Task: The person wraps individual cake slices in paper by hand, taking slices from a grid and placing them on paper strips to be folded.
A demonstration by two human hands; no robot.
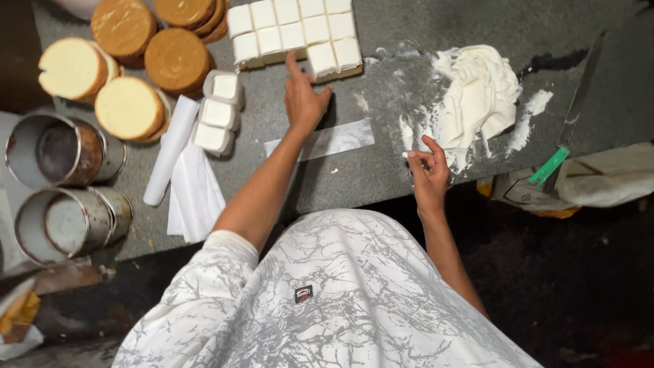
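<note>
While three wrapped cake squares (219, 112) sit done off to the outer side of my left hand (303, 99), I judge most of the cut cake block (294, 31) still waits. That hand, fingers spread, touches the block's near edge; my right hand (429, 170), loosely pinched and empty, hovers beside the cream heap (477, 92).

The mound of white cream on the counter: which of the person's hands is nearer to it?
Right. The right hand sits at the cream mound's lower edge; the left hand is farther off, reaching the cut cake squares.
</note>
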